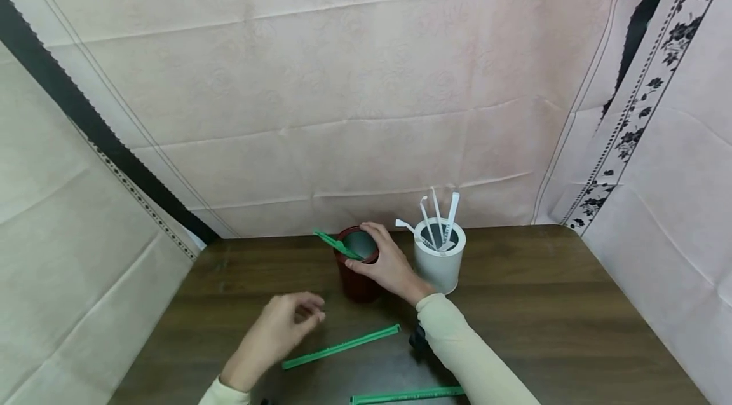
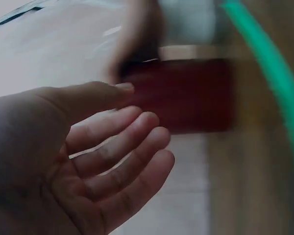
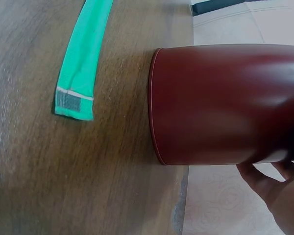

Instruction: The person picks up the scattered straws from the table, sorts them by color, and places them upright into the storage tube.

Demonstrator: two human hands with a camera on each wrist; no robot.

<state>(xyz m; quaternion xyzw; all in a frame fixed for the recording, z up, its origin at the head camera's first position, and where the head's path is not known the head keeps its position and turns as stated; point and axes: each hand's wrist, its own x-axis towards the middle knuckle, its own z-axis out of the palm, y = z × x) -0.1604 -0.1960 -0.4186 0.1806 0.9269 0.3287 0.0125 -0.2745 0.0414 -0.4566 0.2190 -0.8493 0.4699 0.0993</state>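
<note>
My right hand [image 1: 391,263] grips the dark red cup [image 1: 357,283] by its upper edge, thumb and fingers spread across the rim. In the right wrist view, fingertips [image 3: 257,178] lie against the cup's smooth wall. Inside the cup leans a green slim packet [image 1: 337,244], its end sticking out over the rim. My left hand [image 1: 278,329] hovers left of the cup with loosely bent fingers and nothing in it. Below the cup lies another green slim packet [image 1: 343,346] on the table. A third green slim packet [image 1: 403,396] lies nearer, partly hidden by my right sleeve.
A white cup [image 1: 437,270] with several white slim sticks [image 1: 452,214] stands just right of the red cup. The brown wooden table [image 1: 549,309] ends at a pale cloth wall [image 1: 354,93], with more cloth on both sides.
</note>
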